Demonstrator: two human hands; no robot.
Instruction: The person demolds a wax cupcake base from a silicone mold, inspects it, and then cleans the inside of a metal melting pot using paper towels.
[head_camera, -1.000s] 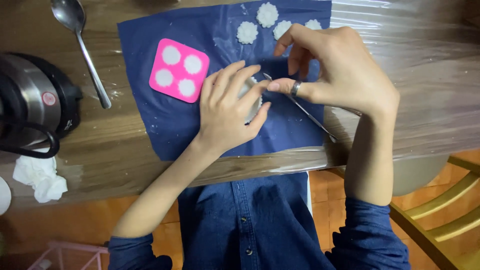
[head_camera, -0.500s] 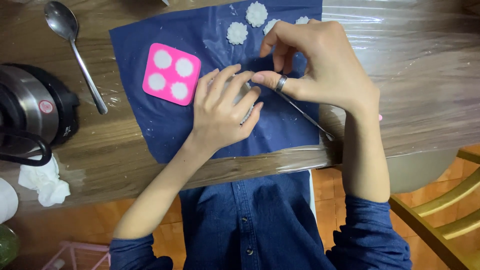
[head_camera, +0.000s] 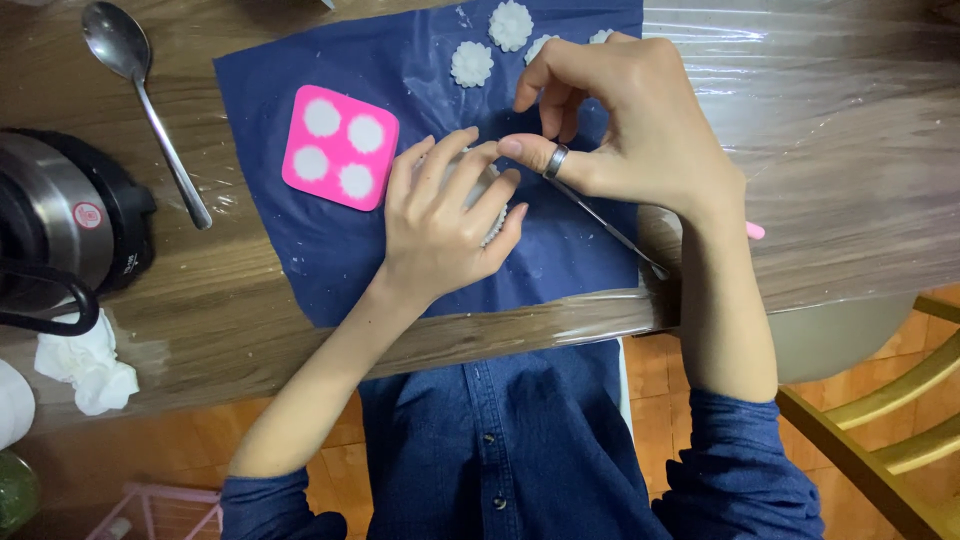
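Left hand (head_camera: 440, 225) cups a small white mould (head_camera: 493, 228) on the blue sheet (head_camera: 330, 250), fingers closed over it. Right hand (head_camera: 640, 140) pinches a thin metal pick (head_camera: 610, 228). The white moulded pieces (head_camera: 471, 63) look light and crumbly; best gripped by the rim.

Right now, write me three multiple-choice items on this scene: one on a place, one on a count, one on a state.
1. Where does the spoon lie?
A. on the wooden table, left of the blue sheet
B. on the pink mould
C. in the right hand

2. How many round cavities does the pink mould have?
A. two
B. four
C. six

3. What is the left hand doing?
A. lying flat on the bare table
B. lifting the spoon
C. cupping a white moulded piece on the blue sheet

Key: 1 A, it rests on bare wood; 2 B, four white-filled circles show; 3 C, its fingers curl over the piece.
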